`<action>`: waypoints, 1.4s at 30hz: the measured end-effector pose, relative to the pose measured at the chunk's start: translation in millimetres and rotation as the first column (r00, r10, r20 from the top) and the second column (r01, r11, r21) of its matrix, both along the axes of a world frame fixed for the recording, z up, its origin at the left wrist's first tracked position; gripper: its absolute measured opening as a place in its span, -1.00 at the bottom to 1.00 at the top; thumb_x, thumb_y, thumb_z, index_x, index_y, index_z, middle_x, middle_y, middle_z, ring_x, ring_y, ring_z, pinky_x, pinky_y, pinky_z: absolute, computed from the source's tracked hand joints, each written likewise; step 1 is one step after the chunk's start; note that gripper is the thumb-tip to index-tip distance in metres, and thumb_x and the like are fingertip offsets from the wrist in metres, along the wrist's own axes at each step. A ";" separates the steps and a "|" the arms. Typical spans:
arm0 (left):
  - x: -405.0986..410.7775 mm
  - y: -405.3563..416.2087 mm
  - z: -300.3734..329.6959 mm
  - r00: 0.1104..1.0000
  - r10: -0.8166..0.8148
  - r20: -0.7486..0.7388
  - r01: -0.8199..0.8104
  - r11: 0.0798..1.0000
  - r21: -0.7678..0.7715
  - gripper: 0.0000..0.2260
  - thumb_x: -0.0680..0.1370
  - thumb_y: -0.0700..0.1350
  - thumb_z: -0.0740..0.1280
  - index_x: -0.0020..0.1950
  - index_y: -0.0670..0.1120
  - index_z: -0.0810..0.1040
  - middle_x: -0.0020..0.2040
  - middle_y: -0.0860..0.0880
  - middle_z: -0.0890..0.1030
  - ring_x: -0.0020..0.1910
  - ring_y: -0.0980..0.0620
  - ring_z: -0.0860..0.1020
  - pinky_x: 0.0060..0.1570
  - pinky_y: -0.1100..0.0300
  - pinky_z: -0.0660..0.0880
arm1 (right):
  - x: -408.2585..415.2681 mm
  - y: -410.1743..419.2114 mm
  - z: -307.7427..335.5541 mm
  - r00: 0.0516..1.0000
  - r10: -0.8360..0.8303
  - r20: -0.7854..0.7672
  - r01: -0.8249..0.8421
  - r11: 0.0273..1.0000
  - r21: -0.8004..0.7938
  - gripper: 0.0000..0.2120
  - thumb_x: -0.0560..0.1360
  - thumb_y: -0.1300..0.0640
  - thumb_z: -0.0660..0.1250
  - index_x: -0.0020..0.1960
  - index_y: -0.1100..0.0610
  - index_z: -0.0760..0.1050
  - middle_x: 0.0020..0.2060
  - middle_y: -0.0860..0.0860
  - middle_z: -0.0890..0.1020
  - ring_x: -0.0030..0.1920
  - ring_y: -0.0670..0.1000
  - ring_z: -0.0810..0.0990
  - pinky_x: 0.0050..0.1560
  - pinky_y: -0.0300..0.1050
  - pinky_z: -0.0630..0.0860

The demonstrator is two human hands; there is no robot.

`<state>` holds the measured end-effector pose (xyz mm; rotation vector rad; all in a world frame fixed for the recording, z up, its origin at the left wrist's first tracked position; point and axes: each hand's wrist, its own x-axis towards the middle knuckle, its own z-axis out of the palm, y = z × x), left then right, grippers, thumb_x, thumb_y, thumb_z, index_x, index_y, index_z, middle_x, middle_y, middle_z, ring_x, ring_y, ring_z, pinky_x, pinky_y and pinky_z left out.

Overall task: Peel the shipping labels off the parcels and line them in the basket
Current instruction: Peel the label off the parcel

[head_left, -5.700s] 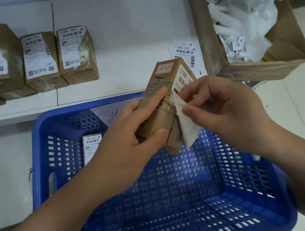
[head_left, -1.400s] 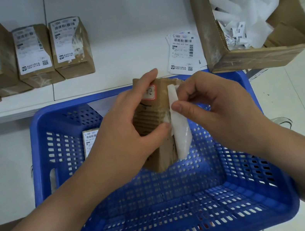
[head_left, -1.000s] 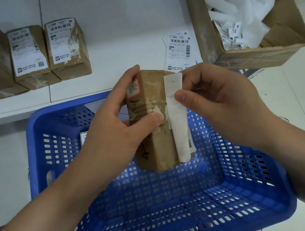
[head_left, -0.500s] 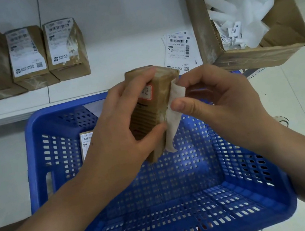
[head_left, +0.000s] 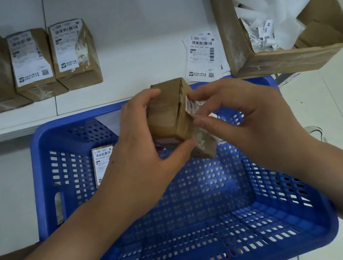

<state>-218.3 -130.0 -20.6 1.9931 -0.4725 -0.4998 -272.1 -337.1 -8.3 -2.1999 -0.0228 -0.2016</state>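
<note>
My left hand (head_left: 140, 156) grips a small brown cardboard parcel (head_left: 169, 116) held above the far half of the blue perforated basket (head_left: 43, 175). My right hand (head_left: 249, 120) pinches the white shipping label (head_left: 192, 108) at the parcel's right edge; the label is partly lifted and curled, and most of it is hidden behind the parcel and my fingers. One labelled parcel (head_left: 103, 162) stands inside the basket against its far left wall, partly hidden by my left hand.
Three labelled parcels (head_left: 35, 64) stand in a row on the white shelf (head_left: 137, 32) at the back left. A stack of peeled labels (head_left: 202, 55) lies on the shelf beside an open cardboard box (head_left: 230, 27) full of crumpled label paper.
The parcel has been turned in my left hand so a plain taped side faces up. The label, which hung down long and flat a second ago, is now bunched at the right edge.
</note>
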 end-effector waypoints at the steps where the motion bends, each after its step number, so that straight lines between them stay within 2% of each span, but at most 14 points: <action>1: 0.1 0.0 0.2 1.000 -0.015 -0.021 0.015 1.000 -0.002 -0.26 0.47 0.16 0.53 0.50 0.32 0.14 0.44 0.21 0.37 0.21 0.06 0.61 0.19 0.08 0.61 | -0.9 1.0 -2.1 1.000 0.023 0.007 -0.022 0.999 -0.030 -0.95 0.52 0.17 0.47 -0.05 0.13 0.68 0.14 -0.04 0.67 0.18 -0.18 0.61 0.20 -0.34 0.47; 4: 1.6 0.2 0.8 0.994 -0.046 -0.096 0.046 0.999 0.000 -0.13 0.48 0.08 0.56 0.56 0.41 0.04 0.46 0.26 0.36 0.28 0.07 0.59 0.26 0.06 0.57 | -3.5 3.6 -9.0 0.997 0.079 0.010 -0.078 0.994 -0.076 -0.90 0.52 0.15 0.44 -0.04 0.17 0.68 0.16 -0.03 0.67 0.18 -0.17 0.61 0.21 -0.36 0.47; 8: 5.2 1.1 0.5 0.982 -0.059 -0.182 0.066 0.997 0.034 -0.19 0.44 0.11 0.51 0.54 0.46 0.12 0.37 0.21 0.44 0.21 0.20 0.58 0.19 0.19 0.56 | -4.2 6.7 -12.3 0.991 0.135 -0.003 -0.135 0.987 -0.084 -0.87 0.54 0.12 0.41 -0.03 0.16 0.68 0.17 -0.03 0.67 0.18 -0.15 0.62 0.21 -0.26 0.52; 12: 6.5 1.5 4.9 0.977 -0.050 -0.208 0.055 0.998 0.019 -0.28 0.41 0.05 0.50 0.45 0.43 0.24 0.30 0.19 0.46 0.11 0.20 0.60 -0.02 0.34 0.54 | -3.7 6.4 -9.8 0.991 0.127 -0.032 -0.129 0.988 -0.079 -0.89 0.56 0.11 0.40 0.00 0.14 0.66 0.17 -0.05 0.67 0.22 -0.14 0.60 0.22 -0.19 0.52; 14: 7.2 1.3 8.7 0.976 -0.039 -0.213 0.038 0.999 -0.007 -0.30 0.40 0.01 0.49 0.42 0.43 0.27 0.27 0.16 0.49 0.05 0.20 0.62 -0.11 0.37 0.54 | -3.2 6.1 -6.2 0.995 0.092 -0.040 -0.095 0.992 -0.078 -0.88 0.56 0.08 0.41 0.00 0.11 0.66 0.17 -0.09 0.66 0.24 -0.14 0.58 0.19 -0.27 0.49; 16: 8.4 1.4 11.5 0.977 -0.025 -0.210 0.020 0.999 -0.027 -0.31 0.40 -0.02 0.49 0.41 0.40 0.29 0.27 0.13 0.51 0.03 0.22 0.63 -0.13 0.42 0.53 | -2.3 6.0 -2.2 0.996 0.057 -0.068 -0.059 0.998 -0.031 -0.89 0.56 0.05 0.43 0.01 0.07 0.67 0.19 -0.14 0.66 0.24 -0.17 0.58 0.14 -0.37 0.47; 20: 10.0 1.8 15.9 0.980 -0.005 -0.200 -0.004 0.999 -0.041 -0.33 0.41 -0.07 0.49 0.39 0.36 0.31 0.25 0.12 0.51 -0.01 0.21 0.62 -0.18 0.43 0.51 | -0.6 6.2 2.8 0.988 0.051 -0.143 -0.040 0.996 0.081 -0.97 0.55 0.07 0.44 -0.03 0.01 0.64 0.21 -0.21 0.65 0.24 -0.25 0.58 0.23 -0.26 0.50; 23: 11.3 2.8 18.8 0.979 0.011 -0.203 -0.022 0.998 -0.051 -0.33 0.40 -0.07 0.50 0.38 0.36 0.31 0.23 0.17 0.49 -0.01 0.21 0.63 -0.19 0.42 0.53 | 1.3 5.3 5.3 0.981 0.068 -0.184 -0.048 0.993 0.111 -0.91 0.54 0.03 0.42 -0.05 0.05 0.64 0.22 -0.22 0.64 0.25 -0.28 0.57 0.27 -0.27 0.47; 27: 13.7 4.0 17.4 0.973 0.027 -0.230 -0.046 0.996 -0.075 -0.32 0.46 -0.18 0.54 0.36 0.36 0.33 0.10 0.31 0.53 -0.05 0.22 0.66 -0.28 0.39 0.55 | 3.6 4.6 9.2 0.973 0.106 -0.206 -0.068 0.980 0.185 -0.86 0.52 0.02 0.41 -0.06 0.09 0.64 0.24 -0.21 0.64 0.27 -0.25 0.56 0.32 -0.21 0.46; 29: 14.3 4.7 16.5 0.963 0.036 -0.266 -0.062 0.994 -0.089 -0.32 0.47 -0.22 0.54 0.36 0.36 0.34 0.10 0.32 0.55 -0.06 0.22 0.67 -0.31 0.38 0.54 | 4.7 4.4 11.0 0.970 0.118 -0.211 -0.071 0.974 0.217 -0.87 0.52 0.03 0.41 -0.07 0.09 0.64 0.24 -0.21 0.64 0.27 -0.24 0.57 0.31 -0.21 0.47; 32: 14.4 5.9 16.3 0.951 0.047 -0.305 -0.085 0.990 -0.111 -0.32 0.47 -0.24 0.54 0.34 0.37 0.35 0.14 0.29 0.56 -0.04 0.20 0.68 -0.32 0.37 0.54 | 5.9 5.2 12.7 0.969 0.133 -0.208 -0.080 0.966 0.247 -0.89 0.53 0.10 0.43 -0.08 0.14 0.64 0.24 -0.21 0.64 0.26 -0.23 0.59 0.24 -0.31 0.48; 36: 15.2 7.0 17.7 0.940 0.047 -0.339 -0.098 0.986 -0.133 -0.33 0.48 -0.26 0.53 0.33 0.36 0.36 0.08 0.33 0.58 -0.06 0.24 0.67 -0.29 0.39 0.54 | 8.6 4.7 15.8 0.964 0.162 -0.212 -0.108 0.963 0.246 -0.91 0.53 0.14 0.43 -0.11 0.15 0.63 0.24 -0.25 0.64 0.26 -0.26 0.58 0.21 -0.40 0.45; 40: 15.3 8.8 19.8 0.927 0.027 -0.375 -0.092 0.983 -0.157 -0.35 0.48 -0.27 0.53 0.32 0.33 0.37 0.07 0.32 0.61 -0.04 0.24 0.67 -0.21 0.40 0.55 | 12.6 0.4 20.7 0.946 0.207 -0.249 -0.137 0.953 0.271 -0.92 0.53 0.13 0.43 -0.13 0.12 0.64 0.25 -0.27 0.63 0.29 -0.24 0.56 0.25 -0.36 0.45; 42: 16.1 9.4 20.6 0.924 0.033 -0.382 -0.103 0.981 -0.164 -0.36 0.47 -0.25 0.53 0.31 0.35 0.38 0.06 0.30 0.62 -0.01 0.21 0.68 -0.12 0.35 0.60 | 13.8 -0.9 20.0 0.941 0.222 -0.254 -0.144 0.945 0.294 -0.92 0.52 0.13 0.43 -0.12 0.12 0.64 0.26 -0.25 0.62 0.31 -0.21 0.55 0.32 -0.25 0.46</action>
